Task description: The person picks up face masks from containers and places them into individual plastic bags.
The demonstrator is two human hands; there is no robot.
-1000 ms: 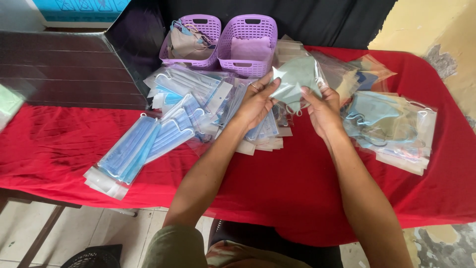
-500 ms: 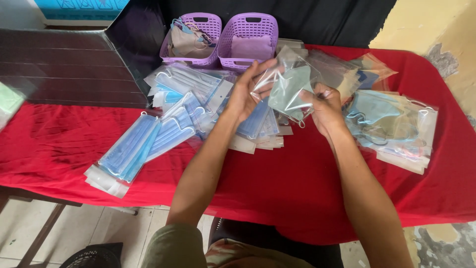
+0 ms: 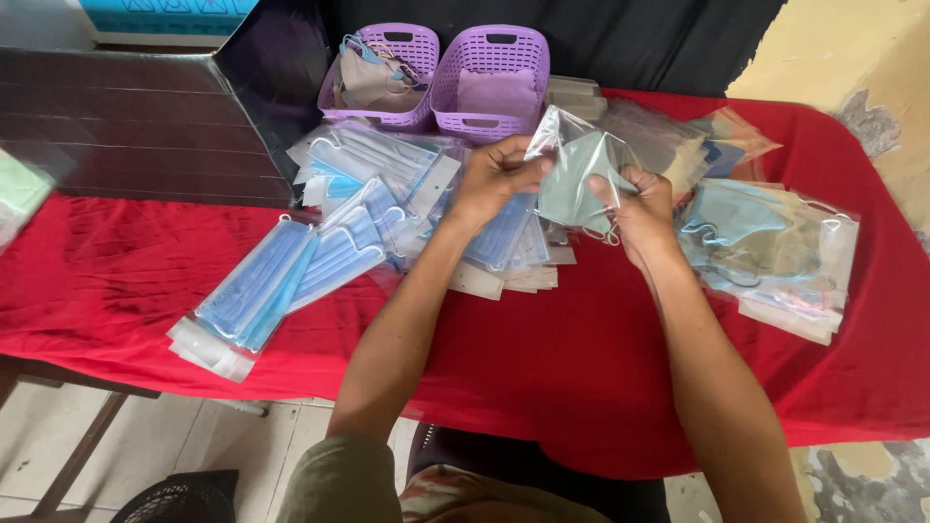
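I hold the clear mask packet (image 3: 576,179) above the desk (image 3: 542,358) near its far edge. Left hand (image 3: 494,174) and right hand (image 3: 639,213) fingers pinch its side edges. It looks light, limp and slippery; grip at the edges.

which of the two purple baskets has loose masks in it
The left purple basket, at the back of the red table: loose masks sit piled in it. The right purple basket beside it shows only its purple inside.
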